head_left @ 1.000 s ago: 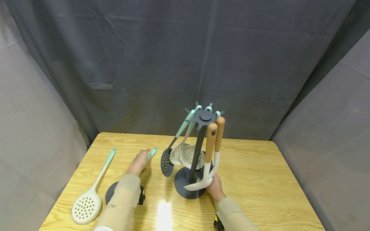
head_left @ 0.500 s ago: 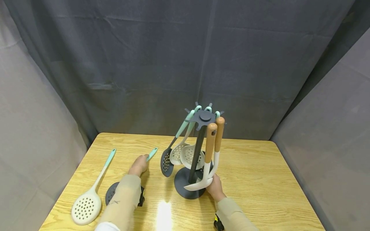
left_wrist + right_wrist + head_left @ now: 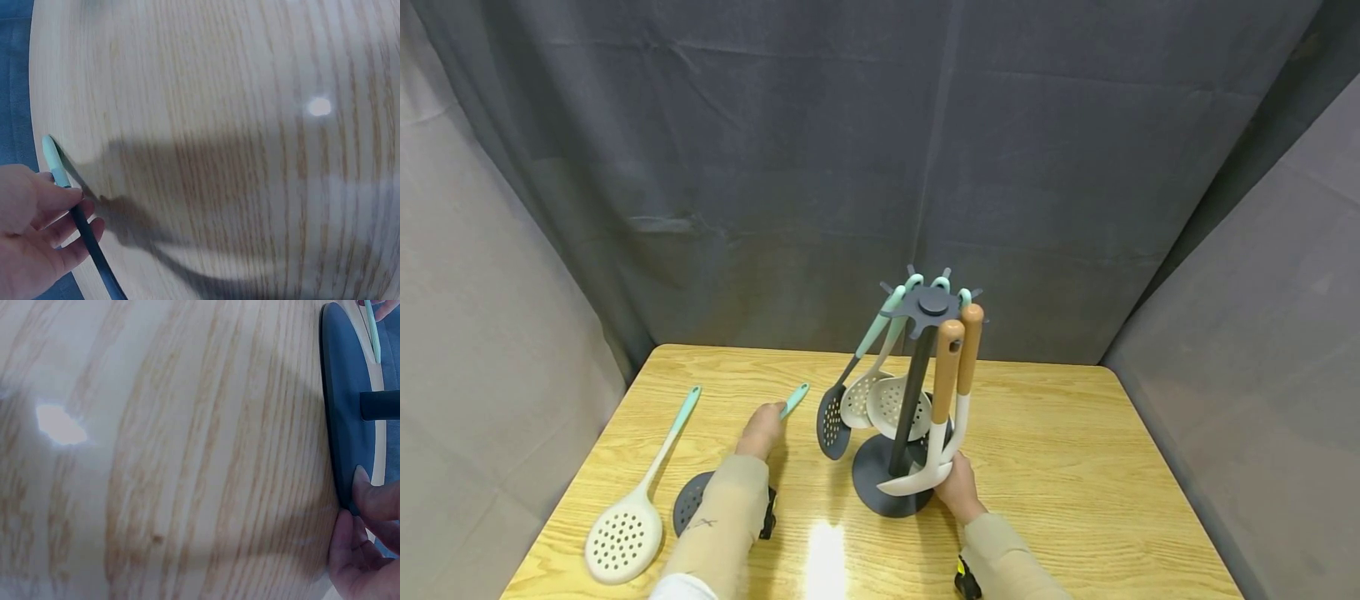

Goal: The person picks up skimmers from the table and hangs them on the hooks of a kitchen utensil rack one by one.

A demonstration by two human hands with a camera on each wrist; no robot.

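My left hand [image 3: 763,430] pinches a dark grey skimmer where its mint handle [image 3: 55,162] meets the dark shaft [image 3: 92,247]. Under my left forearm, the skimmer's round perforated head [image 3: 691,497] is partly covered. My right hand [image 3: 958,490] pinches the rim of the utensil stand's round base [image 3: 350,394], thumb on top and fingers at the edge. From the stand's top [image 3: 932,304] hang several utensils: a dark slotted turner [image 3: 833,422], perforated cream spoons [image 3: 897,408] and two white tools with wooden handles [image 3: 947,367]. Their lower ends partly hide my right hand.
A cream skimmer [image 3: 625,536] with a mint handle lies on the wooden table [image 3: 1060,467] at the left. Grey curtains [image 3: 775,167] enclose the table's back and sides. Bright glare shows near the front middle.
My left hand has slipped slightly back along the skimmer, so more of its mint handle shows. My right hand and the stand have stayed put.
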